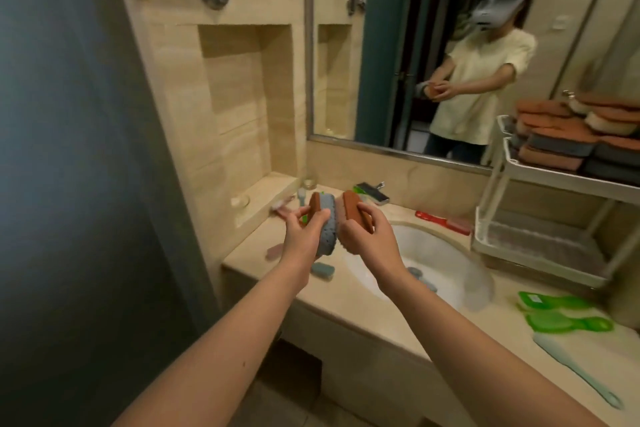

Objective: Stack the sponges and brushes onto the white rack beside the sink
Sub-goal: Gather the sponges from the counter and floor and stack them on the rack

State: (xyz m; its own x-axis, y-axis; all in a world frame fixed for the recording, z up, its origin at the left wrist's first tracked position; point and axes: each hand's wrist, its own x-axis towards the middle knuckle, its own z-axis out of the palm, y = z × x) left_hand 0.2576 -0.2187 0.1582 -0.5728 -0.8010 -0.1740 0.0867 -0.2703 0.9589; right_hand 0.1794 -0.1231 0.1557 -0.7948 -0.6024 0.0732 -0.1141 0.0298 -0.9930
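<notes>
Head view: the left hand [304,236] grips a blue-grey sponge [328,231], the right hand [364,238] an orange sponge [355,208], fingers curled, above the worktop [334,302]; better square them together first; then cross the sink [436,253] to the white rack [479,229].

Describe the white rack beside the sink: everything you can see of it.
The white rack is a two-tier stand, seemingly plastic, with slim posts and rimmed trays. It stands on the counter right of the sink, by the mirror. Orange and grey sponges are stacked on its top tray; the lower tray is blurred.
</notes>
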